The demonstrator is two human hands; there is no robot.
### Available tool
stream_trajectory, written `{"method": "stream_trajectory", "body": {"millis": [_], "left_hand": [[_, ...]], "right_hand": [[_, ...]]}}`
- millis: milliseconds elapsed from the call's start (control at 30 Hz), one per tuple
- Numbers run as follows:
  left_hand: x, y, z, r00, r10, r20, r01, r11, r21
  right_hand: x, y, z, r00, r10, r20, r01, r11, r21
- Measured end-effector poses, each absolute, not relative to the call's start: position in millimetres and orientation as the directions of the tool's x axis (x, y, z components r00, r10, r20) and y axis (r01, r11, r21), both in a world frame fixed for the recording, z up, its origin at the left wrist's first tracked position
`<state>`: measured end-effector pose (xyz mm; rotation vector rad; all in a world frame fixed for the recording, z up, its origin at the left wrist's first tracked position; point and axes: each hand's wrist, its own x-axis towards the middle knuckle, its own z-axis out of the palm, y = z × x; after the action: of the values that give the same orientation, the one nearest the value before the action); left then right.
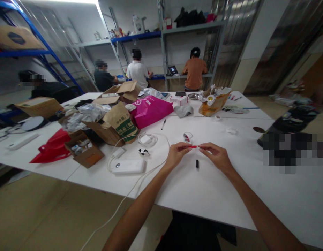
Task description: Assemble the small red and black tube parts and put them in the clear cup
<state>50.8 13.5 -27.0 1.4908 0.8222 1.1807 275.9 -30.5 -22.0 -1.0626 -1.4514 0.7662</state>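
Note:
Over the white table, my left hand point(178, 152) pinches a slim red stick-like piece point(193, 146) by its left end. Opposite it, my right hand point(214, 152) has thumb and fingers closed near the piece's right end, on something tiny that is too small to name. The two hands' fingertips are a short gap apart. Below them a small black cylindrical piece point(197, 163) stands or lies on the table; I cannot tell which. Just beyond the fingertips lies a small red and white item with a thin loop point(187, 136).
To the left are a white power bank point(128, 166), a coiled white cable point(148, 141) and black-and-white earbuds point(143, 152). Behind lie a pen point(163, 124), a magenta bag point(153, 111) and cardboard boxes point(84, 148). A black bag point(287, 125) is at right. Several people sit farther back.

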Motion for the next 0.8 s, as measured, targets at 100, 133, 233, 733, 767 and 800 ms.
{"method": "stream_trajectory", "body": {"millis": [100, 133, 233, 733, 767, 800], "left_hand": [[50.0, 11.5, -24.4, 0.304, 0.914, 0.269, -0.058, -0.264, 0.963], [49.9, 10.5, -22.8, 0.309, 0.911, 0.274, -0.058, -0.270, 0.961], [50.4, 7.3, -18.1, 0.334, 0.900, 0.282, -0.061, -0.278, 0.959], [48.2, 1.6, -12.7, 0.362, 0.876, 0.320, 0.018, -0.349, 0.937], [48.8, 1.7, -12.9, 0.349, 0.884, 0.310, 0.019, -0.337, 0.941], [49.4, 2.0, -13.3, 0.327, 0.896, 0.300, 0.014, -0.322, 0.947]], "right_hand": [[271.6, -32.1, -22.4, 0.043, 0.921, 0.387, 0.196, 0.372, -0.907], [271.4, -32.2, -22.9, 0.046, 0.919, 0.392, 0.200, 0.376, -0.905], [272.9, -31.9, -25.7, 0.031, 0.909, 0.416, 0.216, 0.400, -0.891], [275.3, -32.8, -26.5, -0.018, 0.916, 0.400, 0.273, 0.389, -0.880], [275.3, -32.8, -27.1, -0.005, 0.923, 0.386, 0.273, 0.373, -0.887], [275.3, -32.8, -27.6, 0.005, 0.927, 0.375, 0.274, 0.359, -0.892]]}}
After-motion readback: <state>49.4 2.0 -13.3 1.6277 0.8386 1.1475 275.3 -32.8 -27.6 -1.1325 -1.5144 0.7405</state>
